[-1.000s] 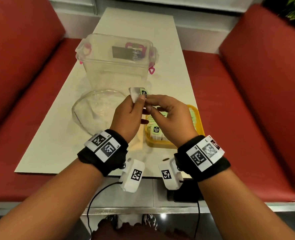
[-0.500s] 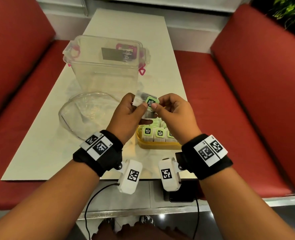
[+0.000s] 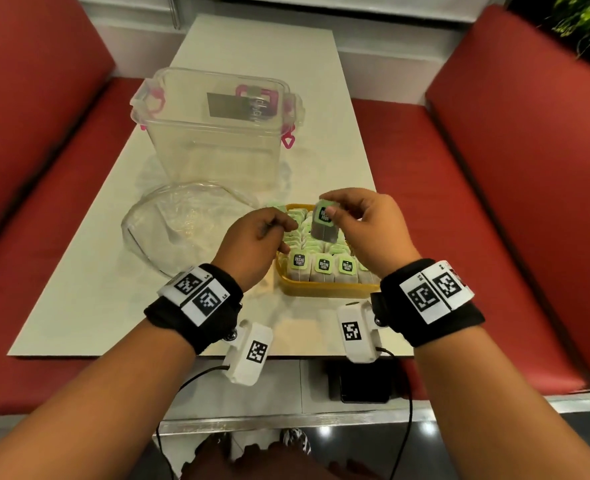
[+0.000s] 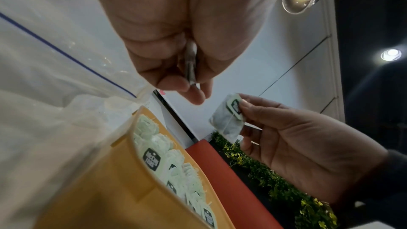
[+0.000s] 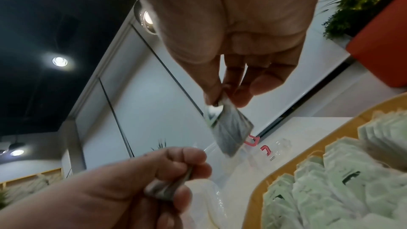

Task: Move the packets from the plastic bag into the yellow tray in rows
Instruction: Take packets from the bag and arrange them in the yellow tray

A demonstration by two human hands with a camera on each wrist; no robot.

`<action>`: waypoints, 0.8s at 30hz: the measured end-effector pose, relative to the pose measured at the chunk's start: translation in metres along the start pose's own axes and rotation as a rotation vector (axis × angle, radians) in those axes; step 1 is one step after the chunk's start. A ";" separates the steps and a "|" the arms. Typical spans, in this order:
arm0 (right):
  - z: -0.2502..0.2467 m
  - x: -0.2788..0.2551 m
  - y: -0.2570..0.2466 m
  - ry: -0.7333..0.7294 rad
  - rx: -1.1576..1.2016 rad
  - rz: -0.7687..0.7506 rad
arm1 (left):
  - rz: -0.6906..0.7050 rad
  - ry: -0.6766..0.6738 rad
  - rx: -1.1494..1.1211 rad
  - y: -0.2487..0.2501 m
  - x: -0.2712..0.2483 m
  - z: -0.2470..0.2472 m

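The yellow tray (image 3: 324, 289) sits near the table's front edge, holding rows of upright green-labelled tea packets (image 3: 324, 265). My right hand (image 3: 331, 211) pinches one packet (image 3: 323, 221) by its top, hanging just above the tray's middle. In the right wrist view that packet (image 5: 231, 128) dangles from the fingertips (image 5: 211, 98). My left hand (image 3: 272, 226) is at the tray's left edge. The left wrist view shows it pinching a second packet (image 4: 190, 65) edge-on between thumb and fingers. The clear plastic bag (image 3: 182, 223) lies open and crumpled left of the tray.
A tall clear lidless container (image 3: 217, 133) with pink clips stands behind the bag. The white table (image 3: 79, 306) is narrow, with red bench seats (image 3: 494, 202) on both sides. A dark object (image 3: 362, 382) lies below the table's front edge.
The hands were together on the packets above the tray; now they have parted. The right hand has carried one packet right and down over the tray, and the left hand has drawn back left.
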State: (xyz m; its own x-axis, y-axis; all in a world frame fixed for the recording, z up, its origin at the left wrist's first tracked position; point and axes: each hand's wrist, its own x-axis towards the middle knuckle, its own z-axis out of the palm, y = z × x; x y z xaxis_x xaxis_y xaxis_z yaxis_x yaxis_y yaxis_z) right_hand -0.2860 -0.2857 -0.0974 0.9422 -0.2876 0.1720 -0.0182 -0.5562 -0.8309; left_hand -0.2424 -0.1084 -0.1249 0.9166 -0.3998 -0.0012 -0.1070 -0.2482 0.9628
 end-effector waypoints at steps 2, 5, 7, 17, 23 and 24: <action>0.003 -0.003 -0.003 -0.025 -0.017 0.002 | 0.034 0.009 0.028 0.002 0.003 0.001; 0.006 -0.008 -0.008 -0.058 0.044 0.018 | 0.122 -0.001 0.083 0.003 0.004 0.003; 0.006 -0.008 -0.006 -0.062 0.070 0.014 | 0.158 0.012 0.107 0.003 0.004 0.004; -0.003 -0.009 0.007 -0.056 0.085 0.035 | 0.153 0.013 0.151 0.002 0.010 0.004; -0.007 -0.013 0.017 -0.035 0.225 0.107 | 0.115 -0.047 0.256 0.001 0.008 0.011; -0.007 -0.014 0.018 -0.043 0.223 0.109 | 0.121 -0.047 0.268 0.002 0.008 0.012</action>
State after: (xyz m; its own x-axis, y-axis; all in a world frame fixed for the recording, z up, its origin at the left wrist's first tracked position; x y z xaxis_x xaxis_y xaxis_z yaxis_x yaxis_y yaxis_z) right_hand -0.3016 -0.2977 -0.1111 0.9522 -0.3002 0.0559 -0.0510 -0.3369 -0.9402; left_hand -0.2402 -0.1230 -0.1263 0.8728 -0.4797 0.0905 -0.3180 -0.4180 0.8509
